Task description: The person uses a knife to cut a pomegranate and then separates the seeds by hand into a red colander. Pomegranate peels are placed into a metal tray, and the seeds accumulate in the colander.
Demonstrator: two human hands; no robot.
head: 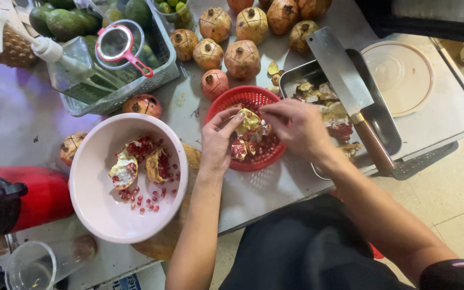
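Your left hand (217,140) and right hand (295,128) both close their fingers on a torn pomegranate piece (249,122), held over the red basket (248,96). Left of the basket, a pink bowl (95,204) holds more pieces; right of it, a cleaver (341,75) rests across a metal tray (385,121).

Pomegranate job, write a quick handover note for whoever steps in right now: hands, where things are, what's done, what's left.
Left hand and right hand together hold a pomegranate piece over the red basket, which already has loose seeds in it.
Pink bowl: three broken pieces with seeds still in them, plus scattered seeds.
Metal tray: peel scraps; the cleaver rests across it.
Done: at least one fruit opened and partly seeded.
Left: the bowl pieces, and the whole pomegranates behind the basket.
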